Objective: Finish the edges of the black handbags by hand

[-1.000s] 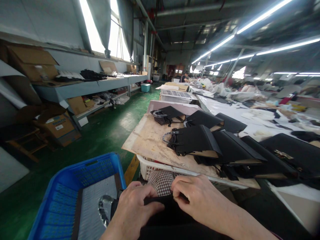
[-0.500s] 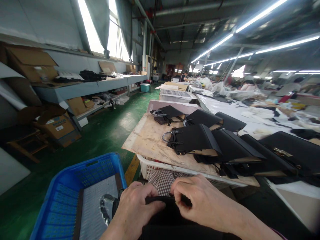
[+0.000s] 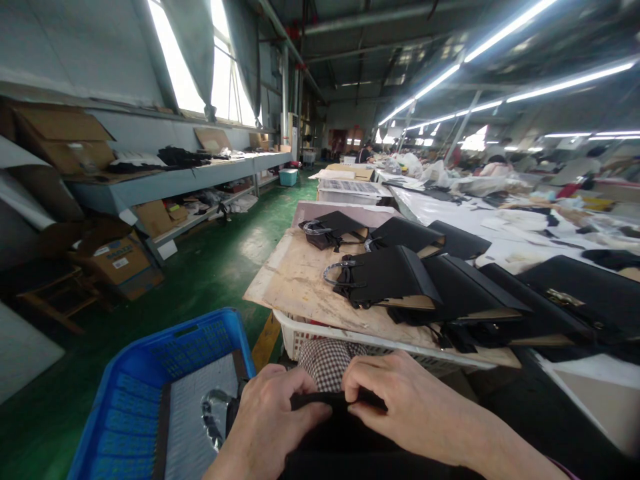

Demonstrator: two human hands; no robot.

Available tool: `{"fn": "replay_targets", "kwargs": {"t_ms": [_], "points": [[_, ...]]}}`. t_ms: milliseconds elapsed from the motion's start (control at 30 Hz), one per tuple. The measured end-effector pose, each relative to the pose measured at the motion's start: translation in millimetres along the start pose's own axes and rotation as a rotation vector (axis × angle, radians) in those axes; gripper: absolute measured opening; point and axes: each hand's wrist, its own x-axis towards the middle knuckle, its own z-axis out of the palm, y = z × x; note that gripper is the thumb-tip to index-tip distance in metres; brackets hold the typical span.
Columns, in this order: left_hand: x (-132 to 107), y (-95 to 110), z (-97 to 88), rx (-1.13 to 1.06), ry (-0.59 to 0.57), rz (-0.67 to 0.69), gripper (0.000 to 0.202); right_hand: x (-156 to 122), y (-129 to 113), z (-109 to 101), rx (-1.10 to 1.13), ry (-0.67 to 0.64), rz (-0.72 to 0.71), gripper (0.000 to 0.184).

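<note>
Black handbag [image 3: 350,461], lower centre of frame | my left hand [image 3: 275,417] and right hand [image 3: 395,403] pinch its edge | likely light, semi-stiff, smooth | best held by the edge, off the plastic-wrapped handle [image 3: 212,420]

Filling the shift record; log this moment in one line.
left hand: gripping edge of matte black bag; right hand: gripping same edge; slotted blue plastic crate: at person's left

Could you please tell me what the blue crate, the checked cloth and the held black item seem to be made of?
Crate: likely moulded plastic, slightly glossy; latticed, with rounded corners. Cloth: probably woven fabric, matte, softly bulging. Black item: matte, perhaps fabric or leather; too dark to tell.
</note>
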Motion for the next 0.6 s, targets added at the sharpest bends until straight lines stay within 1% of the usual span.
{"fn": "replay_targets", "kwargs": {"t_ms": [100,167,267,367,467,600], "points": [[0.1,0.8,0.2,0.019,0.003,0.003,0.011,-1.2,1.2,2.2,-0.022,0.002,-0.007,0.011],[0.0,0.6,0.7,0.028,0.004,0.005,0.01,-1.4,2.3,5.5,-0.075,0.014,-0.03,0.009],[-0.6,-0.9,3.3,0.053,0.007,0.011,0.01,-0.7,1.4,10.0,-0.197,0.025,-0.053,0.012],[-1.7,-2.8,6.7,0.079,0.023,0.038,0.011,0.6,-3.0,12.4,-0.291,0.038,-0.031,0.015],[-3.2,-3.7,8.1,0.075,0.033,0.041,0.012,1.6,-7.7,13.9,-0.307,0.062,-0.015,0.014],[-4.7,-2.8,6.7,0.074,0.033,0.033,0.012,2.3,-11.1,15.4,-0.273,0.069,0.032,0.013]]}}
